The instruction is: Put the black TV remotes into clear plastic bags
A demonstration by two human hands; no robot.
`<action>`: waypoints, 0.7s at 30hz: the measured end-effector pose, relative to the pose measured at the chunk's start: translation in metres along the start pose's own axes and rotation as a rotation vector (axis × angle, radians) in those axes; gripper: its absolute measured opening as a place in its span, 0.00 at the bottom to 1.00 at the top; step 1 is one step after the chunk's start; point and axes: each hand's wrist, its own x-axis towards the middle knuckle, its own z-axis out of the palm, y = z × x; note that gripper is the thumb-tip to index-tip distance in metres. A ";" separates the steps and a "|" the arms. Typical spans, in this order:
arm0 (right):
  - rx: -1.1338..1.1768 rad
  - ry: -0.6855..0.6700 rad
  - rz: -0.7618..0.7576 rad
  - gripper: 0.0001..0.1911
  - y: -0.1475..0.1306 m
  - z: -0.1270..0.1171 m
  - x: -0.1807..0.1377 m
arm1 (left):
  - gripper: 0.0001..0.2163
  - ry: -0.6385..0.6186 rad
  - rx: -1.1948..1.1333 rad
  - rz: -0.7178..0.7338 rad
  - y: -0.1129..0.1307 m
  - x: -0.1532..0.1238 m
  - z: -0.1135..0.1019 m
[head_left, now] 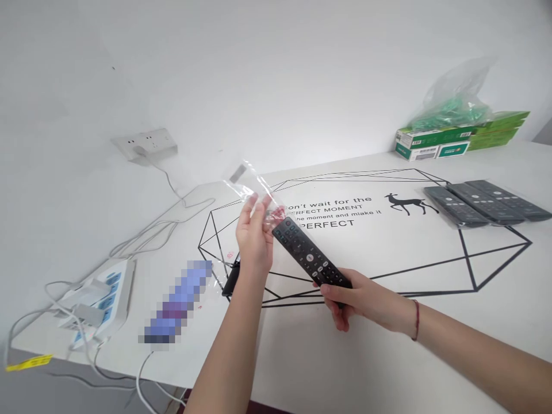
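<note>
My R grip (345,296) clamps remote control (302,253) btm; L grip (254,236), nearly closed, pinches clear plastic bag (250,179). Thin bag cld tear if remote's corner snags.

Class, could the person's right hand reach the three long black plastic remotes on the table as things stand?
Probably, once freed: the right hand grips another long black remote, but only printed lines show on the white tabletop between that hand and the three remotes.

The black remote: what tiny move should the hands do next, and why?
Perhaps straighten the clear plastic with the left hand, since it looks crumpled at one end of the black remote, while the right hand grips the other end.
</note>
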 end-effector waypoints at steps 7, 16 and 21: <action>-0.005 0.001 0.014 0.19 -0.003 0.002 -0.003 | 0.08 0.336 0.061 0.243 0.050 0.033 -0.038; 0.036 0.012 0.005 0.19 0.000 0.000 -0.002 | 0.16 0.134 0.835 -0.179 0.103 0.069 -0.095; 0.027 0.011 0.013 0.19 0.002 -0.001 0.000 | 0.23 -0.128 1.302 -0.397 0.078 0.077 -0.122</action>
